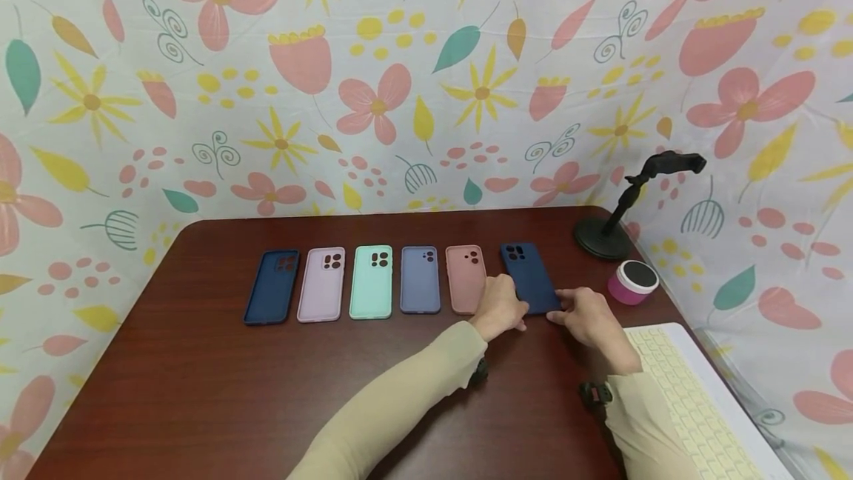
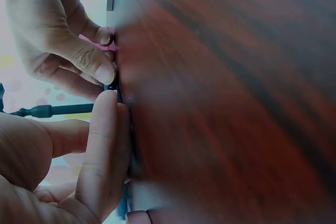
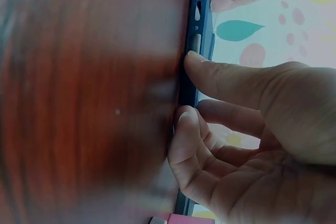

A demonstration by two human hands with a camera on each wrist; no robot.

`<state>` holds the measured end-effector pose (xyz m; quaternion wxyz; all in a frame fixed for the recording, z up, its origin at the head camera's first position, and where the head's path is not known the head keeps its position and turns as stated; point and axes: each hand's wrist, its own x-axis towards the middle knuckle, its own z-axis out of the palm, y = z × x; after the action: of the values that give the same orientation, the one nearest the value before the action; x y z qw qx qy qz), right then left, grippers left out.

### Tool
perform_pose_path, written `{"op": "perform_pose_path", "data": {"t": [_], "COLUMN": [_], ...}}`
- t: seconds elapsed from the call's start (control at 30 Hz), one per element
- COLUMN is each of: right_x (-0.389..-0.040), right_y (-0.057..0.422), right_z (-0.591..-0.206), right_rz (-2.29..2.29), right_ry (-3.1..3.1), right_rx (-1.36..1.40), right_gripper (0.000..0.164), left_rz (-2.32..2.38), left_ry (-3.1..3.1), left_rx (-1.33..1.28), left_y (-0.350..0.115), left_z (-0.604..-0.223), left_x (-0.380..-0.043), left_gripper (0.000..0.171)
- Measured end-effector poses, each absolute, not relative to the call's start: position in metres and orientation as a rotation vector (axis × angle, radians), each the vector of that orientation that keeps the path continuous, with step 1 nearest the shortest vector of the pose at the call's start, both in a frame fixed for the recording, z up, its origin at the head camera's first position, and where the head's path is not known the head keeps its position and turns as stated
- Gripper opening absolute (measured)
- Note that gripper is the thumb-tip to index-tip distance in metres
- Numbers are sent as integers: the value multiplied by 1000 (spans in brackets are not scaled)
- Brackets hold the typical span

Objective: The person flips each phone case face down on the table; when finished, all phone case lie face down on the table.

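A dark blue phone case (image 1: pixel 533 276) lies slightly tilted at the right end of a row, its camera cutouts at the far end. My left hand (image 1: pixel 500 307) pinches its near left corner, overlapping the pink phone case (image 1: pixel 464 276) in the head view. At the near right corner my right hand (image 1: pixel 589 318) grips the case, thumb on the near edge and fingers curled at the side. The right wrist view shows the case's edge (image 3: pixel 188 90) with its slots, low against the tabletop. Further left in the row are grey-blue (image 1: pixel 420 287), mint (image 1: pixel 370 291), lilac (image 1: pixel 320 295) and another dark blue phone case (image 1: pixel 269 296).
A black stand (image 1: pixel 603 237) with a bent arm rises at the table's back right. In front of it sits a pink jar (image 1: pixel 629 291) with a white and dark lid. A keyboard (image 1: pixel 693 398) lies along the right edge. Patterned cloth (image 1: pixel 400 43) hangs behind the brown table (image 1: pixel 180 391).
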<state>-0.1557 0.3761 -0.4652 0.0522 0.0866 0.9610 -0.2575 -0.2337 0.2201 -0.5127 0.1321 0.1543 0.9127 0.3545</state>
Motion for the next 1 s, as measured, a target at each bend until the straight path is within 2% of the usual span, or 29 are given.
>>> {"op": "perform_pose_path", "data": {"t": [0.23,0.3,0.4,0.57,0.8,1.0], "right_x": [-155,-154,-152,-149,-149,-149], "right_y": [375,374,373,367,351,334], "right_z": [-465,-465,-462,-455,-454,-456], "right_rz": [-775,-777,-784,-808,-893,-939], "right_ry": [2959,2945,2926,2962,3015,3017], "right_rx": [240,257,301,311,254,183], "right_gripper": [57,60,68,75,73,73], "left_rz": [1000,1054,1154,1253,1170,1079], "left_ry": [2725,2684,2604,2487,2519,2608], "left_rx": [461,463,463,438,508,525], "left_y": [222,216,203,180,155,132], "left_z": [-518,-507,-488,-456,-463,-453], "left_x": [-235,-229,-217,-203,-213,-210], "left_gripper": [27,26,12,40,49,46]}}
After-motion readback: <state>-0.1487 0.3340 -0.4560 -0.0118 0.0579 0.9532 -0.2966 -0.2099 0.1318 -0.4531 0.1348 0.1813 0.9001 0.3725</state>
